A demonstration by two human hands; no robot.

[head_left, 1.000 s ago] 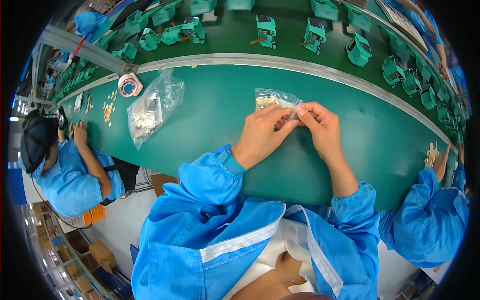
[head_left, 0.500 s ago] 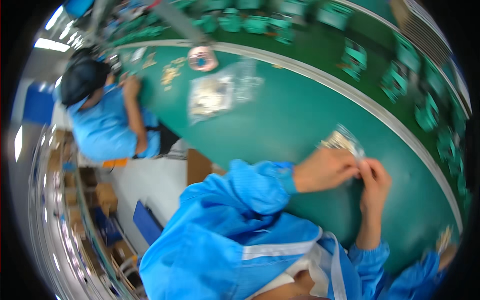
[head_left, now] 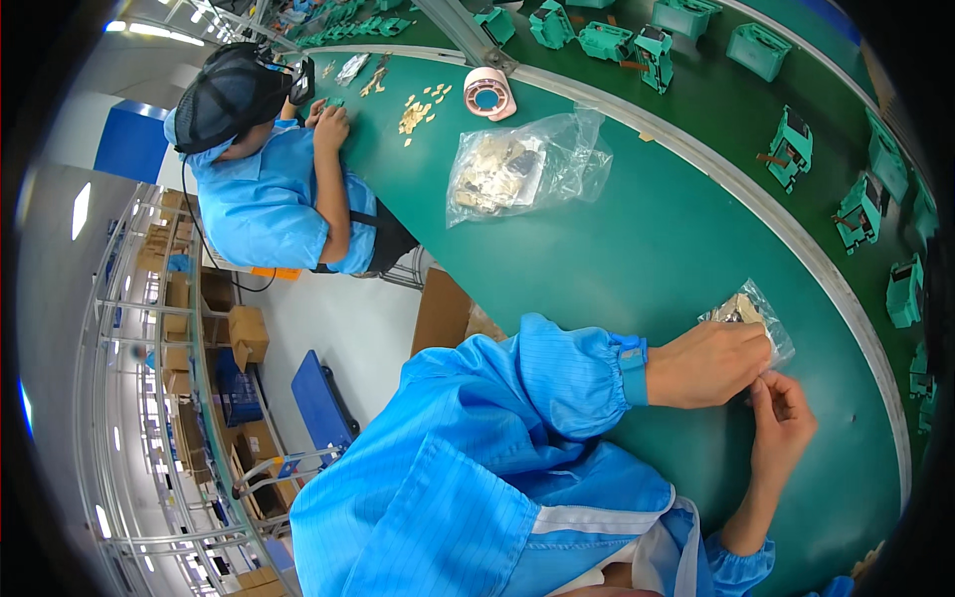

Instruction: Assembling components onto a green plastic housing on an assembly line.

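Note:
A small clear plastic bag with pale, flat pieces inside lies on the green table. My left hand reaches over the bag's near side, its fingers curled and closed at the bag's edge; the fingertips are partly hidden. Just below it, my right hand is closed in a pinch, thumb against forefinger, close to the left fingertips. What sits in that pinch is too small and covered to make out. Part of the bag's near edge is hidden by my hands.
A larger clear bag of pale pieces lies farther left, near a pink round device and loose pale pieces. A person in blue works at the far left. Beyond the table's raised rim stand several green plastic housings.
The view has swung, so everything sits farther right or lower in it, and it is sharper now. Both hands remain together at the small bag.

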